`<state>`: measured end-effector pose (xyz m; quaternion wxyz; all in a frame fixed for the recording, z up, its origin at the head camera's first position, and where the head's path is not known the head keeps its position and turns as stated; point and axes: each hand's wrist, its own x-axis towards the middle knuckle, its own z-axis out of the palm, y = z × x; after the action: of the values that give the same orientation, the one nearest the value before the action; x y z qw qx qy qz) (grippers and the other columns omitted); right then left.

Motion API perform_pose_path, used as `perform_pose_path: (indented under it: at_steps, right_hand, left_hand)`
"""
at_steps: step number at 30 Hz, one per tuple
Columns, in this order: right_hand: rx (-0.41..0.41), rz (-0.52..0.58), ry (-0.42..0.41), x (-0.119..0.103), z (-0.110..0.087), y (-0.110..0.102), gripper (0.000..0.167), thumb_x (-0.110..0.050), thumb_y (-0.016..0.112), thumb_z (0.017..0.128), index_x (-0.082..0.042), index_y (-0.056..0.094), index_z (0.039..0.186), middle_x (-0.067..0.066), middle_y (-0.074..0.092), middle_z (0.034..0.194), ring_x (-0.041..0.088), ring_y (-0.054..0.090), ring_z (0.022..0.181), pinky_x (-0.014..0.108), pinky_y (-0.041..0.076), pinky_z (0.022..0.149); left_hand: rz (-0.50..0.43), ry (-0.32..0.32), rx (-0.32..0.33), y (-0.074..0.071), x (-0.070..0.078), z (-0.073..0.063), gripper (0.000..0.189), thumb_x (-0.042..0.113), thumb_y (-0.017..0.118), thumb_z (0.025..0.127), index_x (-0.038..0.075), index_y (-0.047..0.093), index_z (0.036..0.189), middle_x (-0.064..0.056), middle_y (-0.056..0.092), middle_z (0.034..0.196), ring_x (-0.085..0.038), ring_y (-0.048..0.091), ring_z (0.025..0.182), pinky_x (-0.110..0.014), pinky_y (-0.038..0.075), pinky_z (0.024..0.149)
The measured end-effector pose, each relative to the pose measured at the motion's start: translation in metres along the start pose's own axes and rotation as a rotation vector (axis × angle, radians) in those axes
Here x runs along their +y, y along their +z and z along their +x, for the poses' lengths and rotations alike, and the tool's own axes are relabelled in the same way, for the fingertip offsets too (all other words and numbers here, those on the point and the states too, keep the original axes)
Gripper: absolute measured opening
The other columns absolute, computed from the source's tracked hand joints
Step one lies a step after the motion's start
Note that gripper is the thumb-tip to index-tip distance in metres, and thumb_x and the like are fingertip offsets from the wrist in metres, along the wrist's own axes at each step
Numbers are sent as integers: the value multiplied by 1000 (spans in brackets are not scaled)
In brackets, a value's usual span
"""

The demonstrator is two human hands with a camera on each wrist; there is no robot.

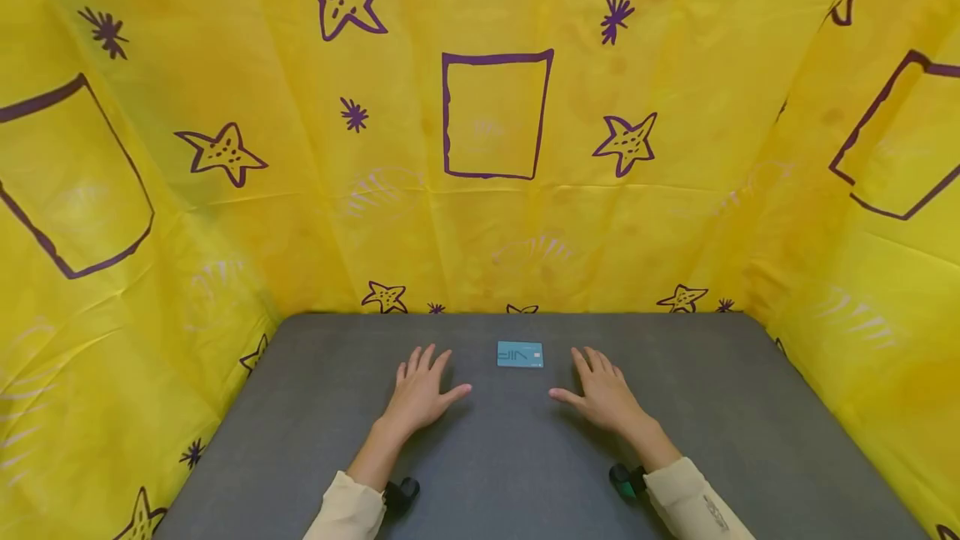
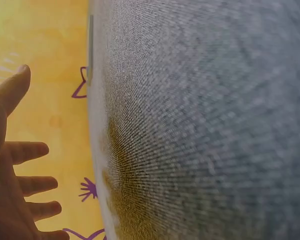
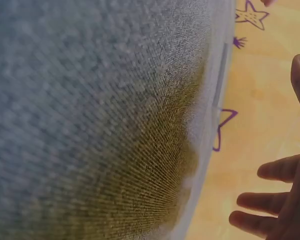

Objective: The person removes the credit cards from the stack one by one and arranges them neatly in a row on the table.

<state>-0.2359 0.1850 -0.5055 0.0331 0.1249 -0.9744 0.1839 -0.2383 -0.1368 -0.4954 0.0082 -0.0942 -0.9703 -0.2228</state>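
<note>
A light blue card point(image 1: 520, 354) with dark "VIP" lettering and a small chip lies flat on the grey table, towards its far edge. The lettering looks upside down or mirrored in the head view. To the left of the card is my left hand point(image 1: 418, 394), fingers spread and thumb pointing inward, holding nothing. On the other side, my right hand point(image 1: 603, 394) mirrors it, also with spread fingers and nothing in its grasp. Neither hand touches the card. In the wrist views, the left hand point(image 2: 12, 165) and right hand point(image 3: 285, 190) show extended, parted fingers.
The grey cloth-covered table point(image 1: 517, 457) ends at a yellow curtain point(image 1: 495, 248) with purple stars and square outlines. The curtain also closes in both sides. Dark wrist cameras sit on both wrists, by the pale sleeves point(image 1: 348, 507).
</note>
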Motion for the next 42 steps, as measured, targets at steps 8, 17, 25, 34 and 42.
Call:
perform_pose_path:
  at_steps: [8,17,25,34,42]
  right_hand:
    - [-57,36,1,0,11,2,92,-62,59,87,0,33,150,29,34,151,46,32,139,64,26,110]
    - [-70,43,-47,3,24,1,91,-62,59,87,0,34,149,28,35,150,47,34,138,65,28,107]
    - [-75,108,-52,2,31,6,89,-61,59,87,1,37,147,27,38,149,46,36,137,63,32,107]
    - [-67,132,-74,-2,40,8,85,-59,60,87,-1,40,146,25,41,147,43,40,135,60,35,106]
    - [-69,175,-100,-1,51,13,79,-55,61,89,-2,44,144,23,44,145,40,44,132,58,37,105]
  left_hand:
    - [-46,6,-49,3,4,8,77,57,63,86,12,44,146,-21,32,155,-44,23,145,-67,18,112]
    - [-88,34,-71,9,8,18,76,57,62,87,12,44,146,-20,33,155,-43,24,145,-66,19,112]
    - [-146,78,-110,13,8,32,74,52,65,88,12,43,146,-19,35,155,-40,28,144,-63,20,114]
    - [-182,87,-106,19,13,42,74,53,66,87,15,44,146,-16,36,154,-37,32,143,-61,30,110]
    - [-227,84,-95,23,15,51,75,50,68,86,14,42,147,-15,38,153,-36,34,142,-58,32,110]
